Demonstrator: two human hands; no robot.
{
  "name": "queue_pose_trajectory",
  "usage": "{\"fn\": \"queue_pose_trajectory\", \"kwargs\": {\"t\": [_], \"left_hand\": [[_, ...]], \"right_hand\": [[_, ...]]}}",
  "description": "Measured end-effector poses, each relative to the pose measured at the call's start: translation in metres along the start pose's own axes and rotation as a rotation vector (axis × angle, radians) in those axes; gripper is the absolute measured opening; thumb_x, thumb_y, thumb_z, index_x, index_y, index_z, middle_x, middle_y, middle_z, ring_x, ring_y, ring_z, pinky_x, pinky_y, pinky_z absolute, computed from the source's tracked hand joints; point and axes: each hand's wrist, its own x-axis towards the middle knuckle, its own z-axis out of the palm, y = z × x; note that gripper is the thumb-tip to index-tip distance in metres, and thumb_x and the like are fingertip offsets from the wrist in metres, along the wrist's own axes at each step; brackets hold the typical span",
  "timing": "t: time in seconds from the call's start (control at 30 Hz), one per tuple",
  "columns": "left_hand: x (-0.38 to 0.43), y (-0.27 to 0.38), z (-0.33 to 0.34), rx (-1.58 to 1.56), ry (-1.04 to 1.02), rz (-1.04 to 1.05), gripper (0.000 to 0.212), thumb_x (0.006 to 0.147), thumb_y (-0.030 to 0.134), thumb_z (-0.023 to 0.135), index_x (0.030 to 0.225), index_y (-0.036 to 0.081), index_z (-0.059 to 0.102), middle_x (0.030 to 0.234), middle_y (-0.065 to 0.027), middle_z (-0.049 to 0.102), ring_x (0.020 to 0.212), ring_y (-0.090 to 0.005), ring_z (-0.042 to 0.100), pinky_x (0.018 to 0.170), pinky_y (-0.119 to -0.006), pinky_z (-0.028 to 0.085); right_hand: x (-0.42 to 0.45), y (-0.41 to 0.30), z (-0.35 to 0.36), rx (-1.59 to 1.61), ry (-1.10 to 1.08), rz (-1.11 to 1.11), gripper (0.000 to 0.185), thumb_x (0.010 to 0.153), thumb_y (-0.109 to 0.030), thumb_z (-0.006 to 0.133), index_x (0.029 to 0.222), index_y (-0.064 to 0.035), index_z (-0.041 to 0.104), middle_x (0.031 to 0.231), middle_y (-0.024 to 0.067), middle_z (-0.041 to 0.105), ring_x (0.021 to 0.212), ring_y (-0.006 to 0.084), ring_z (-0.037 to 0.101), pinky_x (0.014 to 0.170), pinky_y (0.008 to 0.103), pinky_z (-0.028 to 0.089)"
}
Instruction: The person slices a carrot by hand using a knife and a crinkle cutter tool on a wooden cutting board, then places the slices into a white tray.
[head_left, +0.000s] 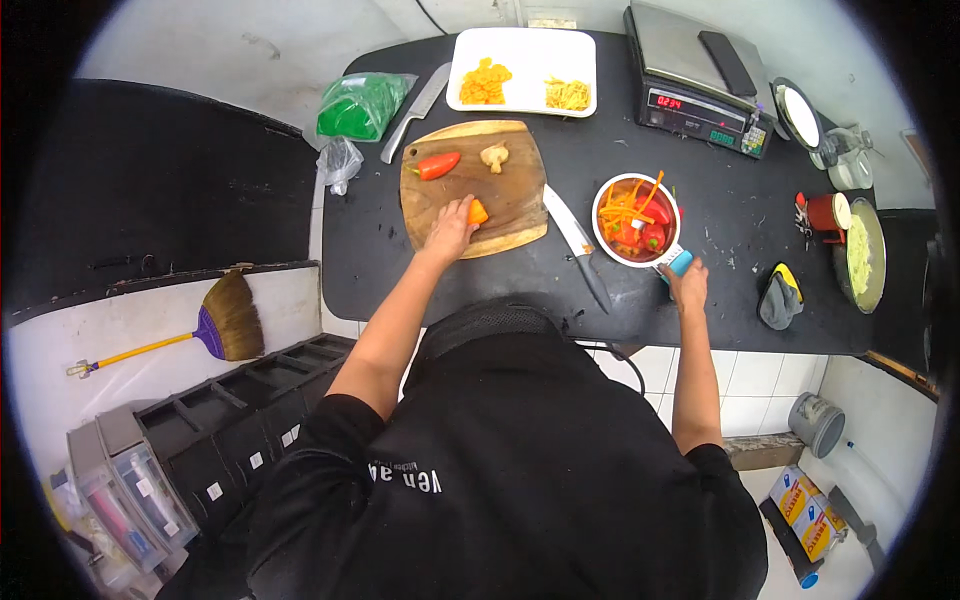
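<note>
My left hand (450, 229) rests on the wooden cutting board (514, 202), its fingers on an orange piece of vegetable (477, 213). Farther up the board lie a red pepper (437, 166) and a piece of ginger (494, 157). My right hand (688, 283) holds the blue handle of a round white-rimmed pot (600, 238) with red peppers and orange strips inside. Between board and pot lies a kitchen knife (571, 229) with a dark handle, its blade tip near the board's right edge.
Behind the board stand a white tray (522, 105) with two cut heaps, another knife (417, 109) and a green bag (360, 109). A digital scale (697, 124) is at the back right. Farther right are a grey cloth (780, 301), a red mug (825, 212) and a bowl of shredded food (852, 281).
</note>
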Motion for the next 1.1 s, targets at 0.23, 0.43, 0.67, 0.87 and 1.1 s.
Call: {"fn": "queue_pose_trajectory", "kwargs": {"t": [0.23, 0.43, 0.67, 0.87, 1.1], "left_hand": [[0.004, -0.019, 0.004, -0.002, -0.080, 0.101, 0.061, 0.085, 0.020, 0.065, 0.136, 0.002, 0.038, 0.126, -0.0171, 0.048, 0.117, -0.0363, 0.048, 0.097, -0.044, 0.044], [0.020, -0.011, -0.001, 0.098, -0.157, 0.050, 0.063, 0.081, 0.029, 0.070, 0.128, -0.001, 0.042, 0.119, -0.0188, 0.048, 0.112, -0.0362, 0.050, 0.092, -0.045, 0.046], [0.024, -0.008, 0.008, 0.145, -0.218, 0.116, 0.059, 0.080, 0.028, 0.070, 0.123, -0.003, 0.044, 0.116, -0.0181, 0.047, 0.109, -0.0356, 0.050, 0.085, -0.045, 0.050], [0.019, -0.009, 0.012, 0.230, -0.188, 0.072, 0.061, 0.079, 0.023, 0.069, 0.126, -0.005, 0.041, 0.114, -0.0178, 0.047, 0.107, -0.0349, 0.050, 0.082, -0.043, 0.052], [0.020, 0.001, 0.011, 0.220, -0.234, 0.012, 0.058, 0.079, 0.012, 0.062, 0.129, -0.004, 0.036, 0.116, -0.0178, 0.044, 0.105, -0.0375, 0.049, 0.080, -0.044, 0.053]], "right_hand": [[-0.036, 0.016, -0.045, 0.828, 0.164, 0.102, 0.047, 0.079, -0.030, 0.076, 0.109, 0.0006, 0.055, 0.086, 0.0106, 0.065, 0.067, 0.0154, 0.063, 0.048, 0.0277, 0.053], [-0.103, -0.148, -0.086, 0.979, -0.143, -0.216, 0.045, 0.089, -0.028, 0.066, 0.121, -0.0055, 0.045, 0.092, 0.0100, 0.062, 0.059, 0.0162, 0.064, 0.047, 0.0253, 0.052], [-0.115, -0.240, 0.034, 0.480, -0.073, -0.606, 0.040, 0.087, -0.017, 0.061, 0.120, -0.0045, 0.043, 0.100, 0.0276, 0.059, 0.088, 0.0445, 0.062, 0.073, 0.0502, 0.053], [-0.133, -0.267, 0.048, 0.313, -0.178, -0.716, 0.042, 0.083, -0.014, 0.063, 0.120, -0.0027, 0.046, 0.094, 0.0171, 0.055, 0.081, 0.0378, 0.063, 0.068, 0.0462, 0.053], [-0.135, -0.273, 0.054, 0.342, -0.190, -0.690, 0.047, 0.081, -0.013, 0.066, 0.121, -0.0025, 0.045, 0.099, 0.0161, 0.053, 0.083, 0.0354, 0.063, 0.068, 0.0436, 0.054]]}}
